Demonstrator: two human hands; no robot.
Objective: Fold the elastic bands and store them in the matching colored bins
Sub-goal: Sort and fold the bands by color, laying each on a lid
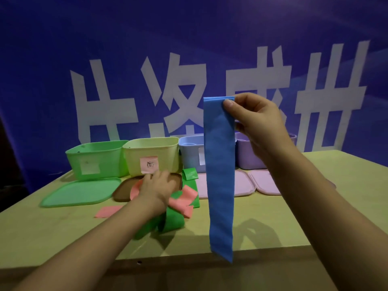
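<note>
The right hand (255, 120) pinches the long blue elastic band (219, 175) aloft by its top, while the left hand (156, 185) rests with relaxed fingers on the pink elastic bands (182, 201).

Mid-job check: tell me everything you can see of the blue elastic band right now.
The blue elastic band is a long flat strip that looks like thin, matte, slightly creased rubbery sheet. It hangs straight down in the air, doubled so two layers show at its top edge. The right hand pinches its top right corner between thumb and fingers; nothing else touches it. It hangs in front of the light blue bin, and its lower end dangles near the table's front edge.
</note>
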